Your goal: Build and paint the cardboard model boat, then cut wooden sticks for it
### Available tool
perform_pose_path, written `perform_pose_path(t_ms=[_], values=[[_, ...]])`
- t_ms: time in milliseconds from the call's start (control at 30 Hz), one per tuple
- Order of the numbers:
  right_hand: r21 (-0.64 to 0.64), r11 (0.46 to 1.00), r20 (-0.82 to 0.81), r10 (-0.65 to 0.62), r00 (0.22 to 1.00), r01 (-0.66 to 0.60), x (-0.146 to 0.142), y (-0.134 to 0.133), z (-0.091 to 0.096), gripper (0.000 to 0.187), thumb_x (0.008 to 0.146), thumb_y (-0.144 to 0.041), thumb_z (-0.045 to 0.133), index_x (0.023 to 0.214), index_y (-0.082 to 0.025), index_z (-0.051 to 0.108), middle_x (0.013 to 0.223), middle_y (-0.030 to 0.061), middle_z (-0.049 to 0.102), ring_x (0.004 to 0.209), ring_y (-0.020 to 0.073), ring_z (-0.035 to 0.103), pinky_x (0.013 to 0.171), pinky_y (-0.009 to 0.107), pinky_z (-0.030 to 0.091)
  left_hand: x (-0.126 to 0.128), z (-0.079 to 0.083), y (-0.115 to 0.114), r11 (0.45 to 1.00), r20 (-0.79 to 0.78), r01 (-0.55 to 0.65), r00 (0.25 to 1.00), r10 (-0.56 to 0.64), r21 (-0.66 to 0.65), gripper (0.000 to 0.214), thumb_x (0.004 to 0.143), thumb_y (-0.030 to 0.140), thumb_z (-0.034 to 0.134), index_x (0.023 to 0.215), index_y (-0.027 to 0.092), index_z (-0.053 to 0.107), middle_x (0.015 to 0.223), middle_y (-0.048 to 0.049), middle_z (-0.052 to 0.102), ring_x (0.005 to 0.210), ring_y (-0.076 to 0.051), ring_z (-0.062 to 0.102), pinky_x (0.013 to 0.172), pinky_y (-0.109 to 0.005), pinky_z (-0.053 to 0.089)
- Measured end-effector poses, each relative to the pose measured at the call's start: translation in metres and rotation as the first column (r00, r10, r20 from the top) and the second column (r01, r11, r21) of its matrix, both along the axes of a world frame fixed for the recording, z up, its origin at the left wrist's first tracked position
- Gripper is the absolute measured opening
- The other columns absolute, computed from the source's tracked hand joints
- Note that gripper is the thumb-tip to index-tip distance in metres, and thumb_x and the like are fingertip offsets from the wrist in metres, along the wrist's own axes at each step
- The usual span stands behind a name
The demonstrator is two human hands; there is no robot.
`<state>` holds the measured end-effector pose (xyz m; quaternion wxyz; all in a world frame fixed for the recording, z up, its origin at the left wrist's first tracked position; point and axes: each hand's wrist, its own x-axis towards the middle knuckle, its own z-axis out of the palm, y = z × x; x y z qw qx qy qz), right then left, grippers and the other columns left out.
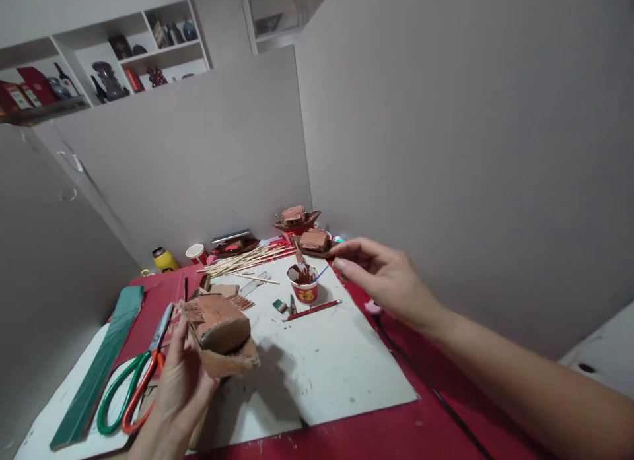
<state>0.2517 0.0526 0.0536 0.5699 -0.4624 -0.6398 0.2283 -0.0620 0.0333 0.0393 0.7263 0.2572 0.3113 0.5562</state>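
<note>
My left hand (181,384) grips a brown cardboard model boat (225,325) with a curved roof, held up tilted over the white board. Out to the right, my right hand (381,275) reaches forward, thumb and forefinger slightly apart with nothing visible between them. Its fingertips are close to a thin blue stick (321,273) leaning out of a red and white paper cup (304,292). Dark brown paint is smeared inside that cup, and a brush (299,256) also stands in it. Behind the fingertips sits another model boat (315,241).
Scissors (141,387) and a green strip (99,367) lie at left. A red pencil (313,310) crosses the white board (341,367). Thin wooden sticks (252,259), a boat on a red support (296,217), a paper cup (196,253) and a yellow bottle (165,260) stand farther back.
</note>
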Motion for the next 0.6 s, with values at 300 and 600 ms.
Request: perform_pose_path(t_ms=[300,600], values=[[-0.135,0.977,0.168,0.187,0.968,-0.166,-0.006,0.046,-0.047,0.022,0.075,-0.029,0.063,0.090,-0.016,0.073,0.068,0.0019,0.068,0.061,0.0166,0.060,0.059,0.027,0.045,0.032,-0.021,-0.018,0.990,0.113,-0.030,0.992,0.046,-0.140,0.031,0.093,0.031,0.048,0.091,0.012,0.073,0.085,-0.0126,0.077,0.075,-0.026,0.073,0.066,-0.040,0.060],[0.002,1.000,-0.125,0.001,0.992,0.000,0.006,0.039,-0.046,0.036,0.086,-0.050,0.055,0.091,-0.017,0.067,0.073,0.0036,0.066,0.054,0.0121,0.052,0.051,0.025,0.044,0.045,-0.021,-0.015,0.973,0.114,0.046,0.993,-0.020,-0.228,0.032,0.093,0.034,0.049,0.100,0.010,0.069,0.084,-0.0114,0.077,0.073,-0.023,0.073,0.061,-0.030,0.057]])
